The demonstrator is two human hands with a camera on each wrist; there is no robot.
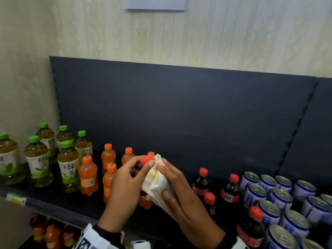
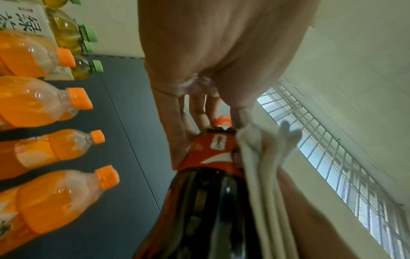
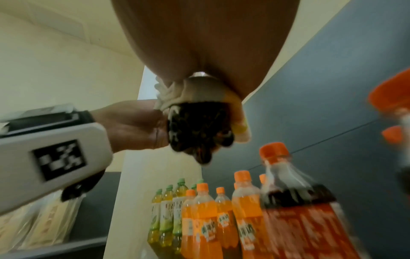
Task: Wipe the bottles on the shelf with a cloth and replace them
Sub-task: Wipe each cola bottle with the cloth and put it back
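Observation:
A dark cola bottle [image 2: 208, 196] with a red cap [image 1: 146, 159] is held in the air in front of the shelf. My left hand [image 1: 142, 166] grips its neck just below the cap. A white cloth [image 1: 156, 184] is wrapped round the bottle's body, and my right hand [image 1: 167, 178] grips the cloth against the bottle from the right. In the right wrist view the bottle's dark base [image 3: 197, 129] sticks out below the cloth [image 3: 199, 91]. In the left wrist view the cloth [image 2: 261, 161] lies along the bottle's right side.
On the dark shelf [image 1: 53, 203] stand green tea bottles [image 1: 39, 159] at left, orange soda bottles [image 1: 107, 157] behind my hands, more cola bottles [image 1: 201, 182] at right and several blue cans [image 1: 280, 198] far right. A dark back panel [image 1: 179, 114] closes the shelf. A lower shelf holds more bottles [image 1: 50, 234].

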